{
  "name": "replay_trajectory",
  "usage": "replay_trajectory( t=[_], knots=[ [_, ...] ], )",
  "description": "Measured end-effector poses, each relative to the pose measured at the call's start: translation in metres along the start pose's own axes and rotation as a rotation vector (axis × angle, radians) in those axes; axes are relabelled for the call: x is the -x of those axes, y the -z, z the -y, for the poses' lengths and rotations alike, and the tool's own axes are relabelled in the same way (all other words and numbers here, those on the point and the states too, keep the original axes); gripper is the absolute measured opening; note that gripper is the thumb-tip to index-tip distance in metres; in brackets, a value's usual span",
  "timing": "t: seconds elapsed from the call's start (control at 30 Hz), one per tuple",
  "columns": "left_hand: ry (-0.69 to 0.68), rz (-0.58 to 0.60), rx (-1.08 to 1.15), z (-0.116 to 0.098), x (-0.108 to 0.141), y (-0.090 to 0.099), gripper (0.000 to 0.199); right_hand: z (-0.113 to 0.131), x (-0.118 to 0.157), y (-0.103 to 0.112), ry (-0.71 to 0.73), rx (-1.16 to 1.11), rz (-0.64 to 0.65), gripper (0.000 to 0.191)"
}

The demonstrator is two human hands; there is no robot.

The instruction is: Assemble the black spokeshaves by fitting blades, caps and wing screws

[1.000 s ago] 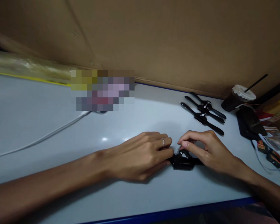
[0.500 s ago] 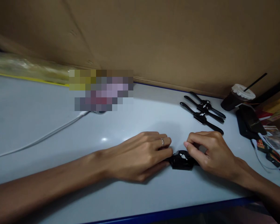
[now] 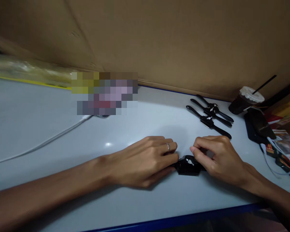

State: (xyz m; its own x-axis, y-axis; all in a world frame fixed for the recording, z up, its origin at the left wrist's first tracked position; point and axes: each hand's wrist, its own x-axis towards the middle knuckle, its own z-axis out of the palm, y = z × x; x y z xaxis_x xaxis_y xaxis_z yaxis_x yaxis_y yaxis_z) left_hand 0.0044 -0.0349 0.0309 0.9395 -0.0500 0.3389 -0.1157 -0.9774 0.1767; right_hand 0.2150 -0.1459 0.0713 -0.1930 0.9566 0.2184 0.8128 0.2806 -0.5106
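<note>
A black two-handled tool [image 3: 188, 167] with a silver fitting at its middle lies near the front of the white table [image 3: 70, 135]. My left hand [image 3: 151, 162], with a ring on one finger, is closed round the tool's left handle. On the other side my right hand [image 3: 216, 158] has its fingers curled at the right handle, which is mostly hidden beneath it. Farther back on the right rest three similar black tools [image 3: 209, 116], close beside one another.
A lidded cup of dark drink [image 3: 238, 102] with a black straw stands at the back right, beside a black device [image 3: 259, 125] with cables. A white cable [image 3: 45, 141] runs left from a pixelated area. Cardboard [image 3: 159, 42] rises behind the table.
</note>
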Motion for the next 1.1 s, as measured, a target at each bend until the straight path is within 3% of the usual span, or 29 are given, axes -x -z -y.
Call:
replay_trajectory(
  t=[0.33, 0.53, 0.87, 1.1],
  knots=[
    [-0.015, -0.02, 0.014, -0.001, -0.002, 0.003, 0.018, 0.013, 0.003, 0.004, 0.092, -0.179, 0.053, 0.026],
    [-0.011, -0.007, -0.003, 0.0, -0.001, 0.002, 0.016, 0.009, 0.004, 0.005, 0.106, -0.017, -0.098, 0.028],
    [-0.015, -0.008, 0.01, -0.001, -0.001, 0.001, 0.021, 0.004, 0.004, 0.0, 0.269, -0.115, 0.027, 0.029],
    [-0.006, 0.008, 0.009, 0.0, -0.001, 0.002, 0.019, 0.001, 0.001, 0.001, 0.243, -0.004, -0.072, 0.027]
  ],
)
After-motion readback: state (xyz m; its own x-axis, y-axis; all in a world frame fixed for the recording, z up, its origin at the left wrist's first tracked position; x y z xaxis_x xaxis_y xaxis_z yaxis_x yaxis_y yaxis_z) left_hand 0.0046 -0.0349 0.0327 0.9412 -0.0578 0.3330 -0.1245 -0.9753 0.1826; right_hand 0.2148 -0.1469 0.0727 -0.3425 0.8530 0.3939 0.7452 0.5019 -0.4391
